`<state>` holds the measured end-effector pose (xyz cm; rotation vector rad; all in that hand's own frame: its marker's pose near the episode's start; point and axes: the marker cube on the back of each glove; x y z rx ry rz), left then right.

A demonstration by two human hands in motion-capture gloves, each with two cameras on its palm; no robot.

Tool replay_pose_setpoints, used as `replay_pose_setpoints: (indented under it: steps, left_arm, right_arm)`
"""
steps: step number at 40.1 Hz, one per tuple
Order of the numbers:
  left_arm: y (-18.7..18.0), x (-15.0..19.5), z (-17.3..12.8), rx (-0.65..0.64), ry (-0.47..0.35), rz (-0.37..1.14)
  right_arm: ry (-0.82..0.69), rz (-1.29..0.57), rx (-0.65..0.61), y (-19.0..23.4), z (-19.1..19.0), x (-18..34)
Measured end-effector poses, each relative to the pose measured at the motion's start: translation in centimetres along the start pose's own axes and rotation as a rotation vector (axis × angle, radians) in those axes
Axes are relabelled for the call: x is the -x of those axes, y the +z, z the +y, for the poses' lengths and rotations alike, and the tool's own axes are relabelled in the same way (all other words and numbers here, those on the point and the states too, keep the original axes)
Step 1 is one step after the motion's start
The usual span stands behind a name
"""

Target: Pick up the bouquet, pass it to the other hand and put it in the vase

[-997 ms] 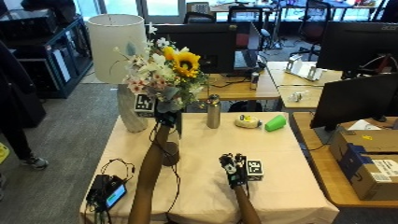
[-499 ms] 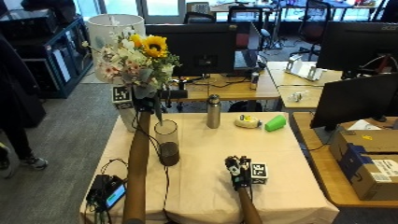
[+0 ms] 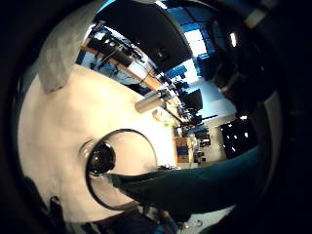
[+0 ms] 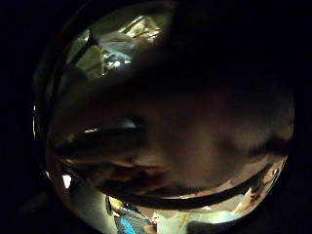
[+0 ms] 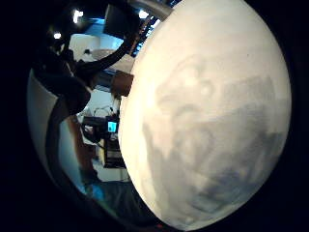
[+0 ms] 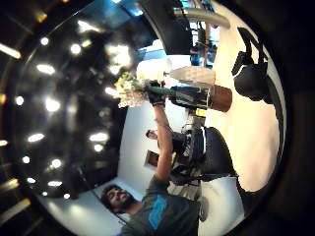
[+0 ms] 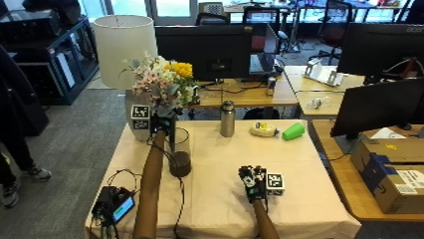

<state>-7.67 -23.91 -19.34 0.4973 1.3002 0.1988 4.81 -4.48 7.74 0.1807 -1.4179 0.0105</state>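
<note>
the bouquet [image 7: 161,83] is up in the air, held by the left hand [image 7: 161,123], which is curled around the stems just under the flowers. the stems point almost straight down and the flowers up, so the long axis is near vertical. the glass vase [image 7: 179,153] stands on the table [image 7: 218,164] directly under and a little toward the person from this hand; the left little finger palm view shows the vase mouth [image 3: 122,168] below, with the green stems [image 3: 195,187] reaching across it, though i cannot tell if the stem ends are already inside the rim. the right hand [image 7: 252,183] lies flat on the table, fingers relaxed and holding nothing, well apart from the vase. so the left hand is clearly the nearer one, and the move i expect is a straight lowering into the mouth.
</note>
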Motion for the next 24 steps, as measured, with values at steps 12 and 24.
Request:
replay_pose_setpoints:
  steps: [12, 24]
  left_arm:
    - [-1.2, 2.4, 4.2, 0.056, -0.308, -0.327]
    - [-5.7, 5.5, 1.8, -0.011, -0.077, -0.271]
  right_arm:
    - [-0.007, -0.051, 0.005, 0.2, 0.1, 0.7]
    - [0.123, 0.288, -0.043, 0.1, -0.3, -2.3]
